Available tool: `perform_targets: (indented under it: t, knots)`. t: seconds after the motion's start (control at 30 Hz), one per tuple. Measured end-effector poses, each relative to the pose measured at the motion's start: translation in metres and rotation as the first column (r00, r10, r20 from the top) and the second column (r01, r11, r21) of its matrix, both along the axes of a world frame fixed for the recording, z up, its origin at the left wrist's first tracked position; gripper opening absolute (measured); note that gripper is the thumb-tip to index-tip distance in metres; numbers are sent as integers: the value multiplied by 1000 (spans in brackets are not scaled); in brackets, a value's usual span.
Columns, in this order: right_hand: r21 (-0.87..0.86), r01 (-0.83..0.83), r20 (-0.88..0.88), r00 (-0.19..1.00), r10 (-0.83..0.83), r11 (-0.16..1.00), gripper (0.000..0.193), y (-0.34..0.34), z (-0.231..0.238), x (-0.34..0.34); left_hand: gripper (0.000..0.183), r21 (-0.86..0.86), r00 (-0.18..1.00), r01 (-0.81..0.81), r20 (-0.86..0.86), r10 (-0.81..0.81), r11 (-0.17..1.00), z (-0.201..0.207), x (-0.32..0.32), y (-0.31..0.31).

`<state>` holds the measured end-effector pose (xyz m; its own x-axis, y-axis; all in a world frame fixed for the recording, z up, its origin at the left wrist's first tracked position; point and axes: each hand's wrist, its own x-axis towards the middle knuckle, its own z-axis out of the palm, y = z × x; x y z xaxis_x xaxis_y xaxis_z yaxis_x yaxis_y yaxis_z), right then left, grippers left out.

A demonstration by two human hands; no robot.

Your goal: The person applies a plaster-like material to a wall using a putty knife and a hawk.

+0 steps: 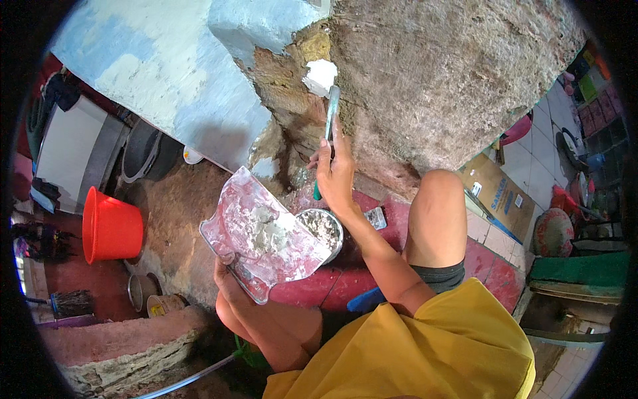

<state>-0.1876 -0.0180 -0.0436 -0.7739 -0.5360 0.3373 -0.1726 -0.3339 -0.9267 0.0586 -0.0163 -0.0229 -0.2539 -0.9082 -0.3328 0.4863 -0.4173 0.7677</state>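
Note:
My right hand [337,174] grips a putty knife [331,110] with a green handle, its blade reaching up toward the wall corner. The blade's tip is at the lower edge of a wet white plaster patch [320,76] on the rough brown wall. Whether it touches the patch I cannot tell. My left hand [229,276] holds the near left edge of a pinkish plastic board [229,206], its fingers partly hidden under it. Grey-white plaster [269,229] is smeared over the board. Beside the board's right edge stands a round container [339,243] with lumpy white material inside.
Bare rough wall [452,73] spreads at the right, blue painted wall [159,73] at the left. A red bucket [113,226] stands far left, near a dark basin [143,149]. A flattened cardboard box [498,193] leans right of my knee. A small packet [376,218] lies on the red tiles.

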Motion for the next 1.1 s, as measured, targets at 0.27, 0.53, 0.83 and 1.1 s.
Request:
perform_targets:
  t: [0.27, 0.53, 0.83, 1.1]
  knots:
    - [19, 33, -38, 999, -33, 999, 49, -9, -4, -9, 50, -8, 1000, 3, -19, -3, 1000, -1, -1, 3]
    - [45, 149, -180, 974, -139, 988, 46, -13, -15, -15, 49, -11, 1000, 8, -24, -8, 1000, 2, -1, 6]
    - [89, 87, -193, 979, -69, 992, 44, 3, -11, -33, 48, -21, 999, 12, -48, -13, 1000, 5, -2, 10]
    - [115, -39, -60, 997, 46, 993, 45, 9, -6, -36, 44, -26, 1000, 7, -13, -7, 1000, 2, -2, 7]
